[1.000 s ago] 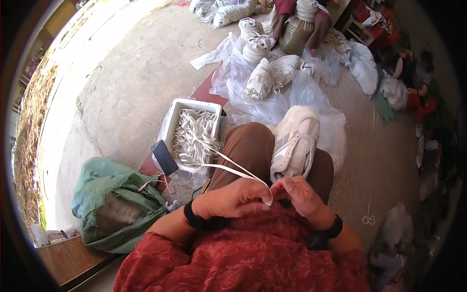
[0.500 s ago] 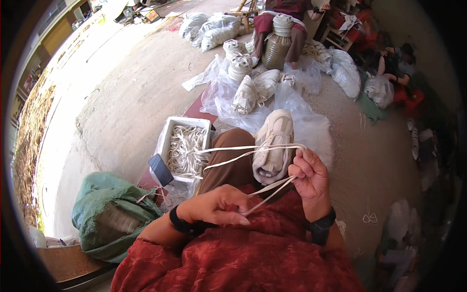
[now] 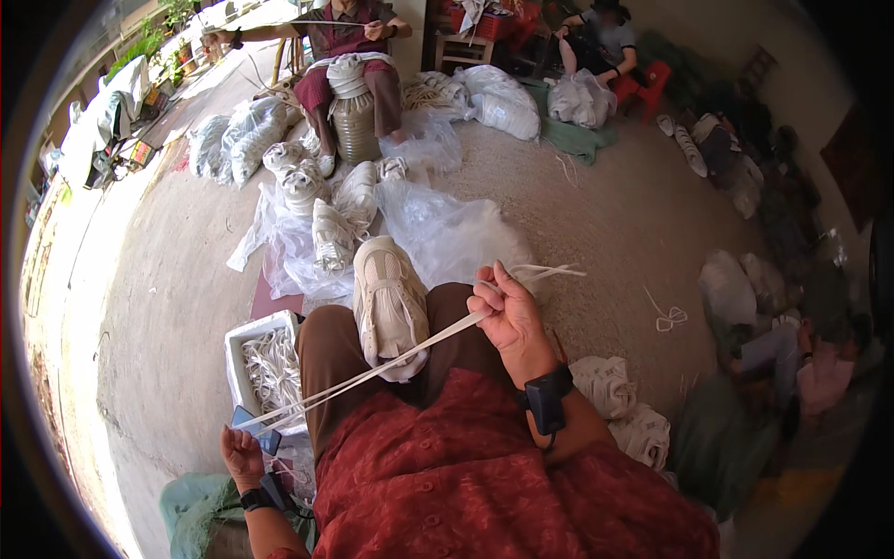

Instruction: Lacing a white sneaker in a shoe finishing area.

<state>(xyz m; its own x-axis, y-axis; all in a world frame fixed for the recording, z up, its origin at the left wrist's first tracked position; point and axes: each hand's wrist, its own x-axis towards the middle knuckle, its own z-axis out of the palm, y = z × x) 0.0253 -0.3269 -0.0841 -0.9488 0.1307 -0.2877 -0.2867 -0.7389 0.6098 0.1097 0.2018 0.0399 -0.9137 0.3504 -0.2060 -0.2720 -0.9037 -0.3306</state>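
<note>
A white shoelace, doubled into two strands, is stretched taut across my lap. My left hand is closed on its lower left end, out beside my left knee. At the upper right my right hand grips the other end in its closed fingers, with loose tips sticking out past it to the right. Behind the lace, a beige and white sneaker rests between my knees, toe pointing away from me. Just left of my left knee stands a white foam box full of loose white laces.
Several sneakers lie on clear plastic sheeting ahead. Beyond them a seated person stretches a lace. White shoes sit by my right side. Green cloth lies lower left. Other people sit to the right.
My hands have moved far apart, the left going out left and down, pulling the shoelace taut. The whole view has swung to the right.
</note>
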